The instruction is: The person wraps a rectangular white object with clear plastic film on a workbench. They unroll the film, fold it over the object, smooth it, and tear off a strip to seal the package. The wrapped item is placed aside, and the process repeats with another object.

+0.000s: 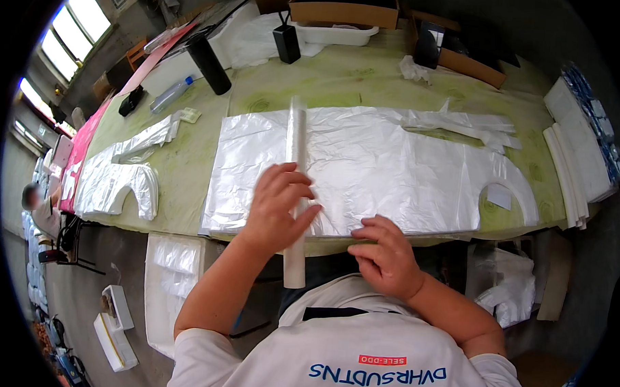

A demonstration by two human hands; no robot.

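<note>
A stack of thin, shiny white plastic aprons (393, 172) lies flat across the table in front of me, a curved cutout and straps at its right end. Across its left part runs a long pale tube (297, 135), its near end jutting past the table edge. My left hand (279, 205) rests over this tube with fingers spread, not wrapped round it. Beside the stack's front edge hovers my right hand (387, 257), its fingers loosely bent and apart, holding nothing. A small white paper (499, 196) shows inside the cutout.
A folded plastic apron (105, 190) lies at the left. Behind stand a black cylinder (208, 66), a clear bottle (171, 94), a black holder (286, 44) and cardboard boxes (471, 68). White rolls (564, 176) lie at the right edge. Below the table sits a white bin (154, 294).
</note>
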